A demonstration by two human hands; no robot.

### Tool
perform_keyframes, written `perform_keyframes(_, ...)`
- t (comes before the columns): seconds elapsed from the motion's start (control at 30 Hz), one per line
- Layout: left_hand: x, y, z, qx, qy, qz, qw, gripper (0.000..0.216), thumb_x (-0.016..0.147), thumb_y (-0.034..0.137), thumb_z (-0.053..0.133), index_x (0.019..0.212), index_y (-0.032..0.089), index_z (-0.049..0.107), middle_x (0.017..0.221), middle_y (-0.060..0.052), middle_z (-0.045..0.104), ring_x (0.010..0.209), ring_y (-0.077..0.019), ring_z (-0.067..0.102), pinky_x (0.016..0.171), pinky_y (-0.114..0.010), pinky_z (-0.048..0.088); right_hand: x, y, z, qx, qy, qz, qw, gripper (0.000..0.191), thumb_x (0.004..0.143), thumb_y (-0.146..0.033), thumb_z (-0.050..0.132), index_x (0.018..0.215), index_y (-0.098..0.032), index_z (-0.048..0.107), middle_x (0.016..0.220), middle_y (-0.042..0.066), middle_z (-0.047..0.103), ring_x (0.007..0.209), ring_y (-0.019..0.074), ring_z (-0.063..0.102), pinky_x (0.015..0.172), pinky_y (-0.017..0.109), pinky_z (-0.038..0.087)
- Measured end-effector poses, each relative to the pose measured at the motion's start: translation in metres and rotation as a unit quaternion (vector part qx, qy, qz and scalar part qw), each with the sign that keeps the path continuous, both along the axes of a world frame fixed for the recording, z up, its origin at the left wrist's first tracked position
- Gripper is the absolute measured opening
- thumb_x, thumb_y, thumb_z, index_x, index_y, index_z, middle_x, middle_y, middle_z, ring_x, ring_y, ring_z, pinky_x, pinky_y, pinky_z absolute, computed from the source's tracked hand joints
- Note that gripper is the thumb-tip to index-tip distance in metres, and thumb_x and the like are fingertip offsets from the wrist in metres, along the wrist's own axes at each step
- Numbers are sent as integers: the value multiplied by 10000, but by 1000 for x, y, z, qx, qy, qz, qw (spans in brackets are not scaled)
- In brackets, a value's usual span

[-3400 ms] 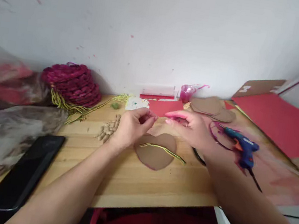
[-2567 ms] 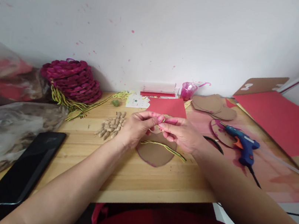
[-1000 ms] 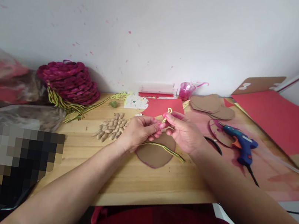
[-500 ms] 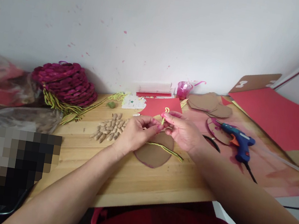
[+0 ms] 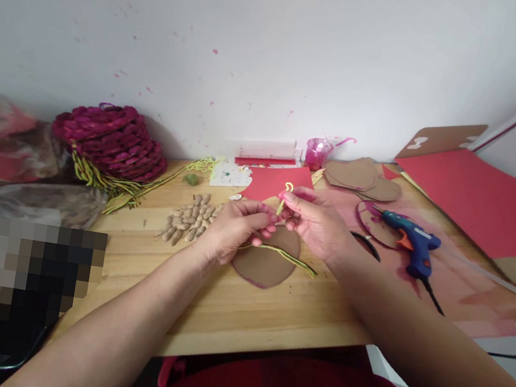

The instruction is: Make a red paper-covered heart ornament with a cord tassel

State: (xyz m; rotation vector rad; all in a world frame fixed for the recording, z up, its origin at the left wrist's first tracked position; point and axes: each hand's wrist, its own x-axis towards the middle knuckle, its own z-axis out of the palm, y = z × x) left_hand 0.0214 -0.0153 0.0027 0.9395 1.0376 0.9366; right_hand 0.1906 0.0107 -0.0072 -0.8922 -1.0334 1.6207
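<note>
My left hand [image 5: 233, 228] and my right hand [image 5: 316, 222] meet above a brown cardboard shape [image 5: 267, 263] on the wooden table [image 5: 231, 306]. Both pinch a thin yellow-green cord [image 5: 284, 199] between fingertips; its curled end sticks up above my right fingers. More of the cord [image 5: 291, 260] trails across the cardboard towards the right. Both hands are closed in a pinch.
A pile of peanut shells [image 5: 188, 222] lies left of my hands. A stack of magenta woven pieces [image 5: 111, 139] sits at back left. Red paper [image 5: 272, 183], a pink cup [image 5: 316, 152], brown cut-outs [image 5: 362, 177] and a blue glue gun [image 5: 409, 235] lie to the right. Plastic bags [image 5: 18, 203] crowd the left.
My hands came together over the cardboard and took the cord in a pinch; its curled end now stands above my right fingers. The view has drifted slightly.
</note>
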Motion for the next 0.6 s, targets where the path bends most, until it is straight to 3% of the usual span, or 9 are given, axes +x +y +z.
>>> perform_keyframes(0.13,-3,1,0,73,84,9,994,196,682,323,792,727,149,715,646,-14,647,530,-88,514,482,-195,376,1,-1,1,24,-7,-7,1000,256,710,-382,874,796,-205,710,714,-20,656,650,111,597,525,254,372)
perform_keyframes(0.33,-6,1,3,230,239,17,943,153,777,269,674,678,154,693,598,18,598,533,-86,443,512,-213,327,2,0,6,-14,22,25,999,266,679,-369,899,789,-215,712,850,14,734,770,163,716,560,247,463)
perform_keyframes(0.5,-11,3,3,234,263,-11,936,158,806,267,654,726,151,728,618,12,634,533,-87,452,516,-213,339,5,0,10,-76,52,40,995,243,647,-289,923,763,-218,721,829,5,752,815,177,747,620,236,556)
perform_keyframes(0.6,-15,7,1,214,245,-21,945,176,824,276,659,859,150,776,706,-13,699,586,-105,534,548,-214,399,8,3,10,-118,73,32,990,193,677,-209,898,770,-204,729,813,-14,749,796,154,752,650,212,578)
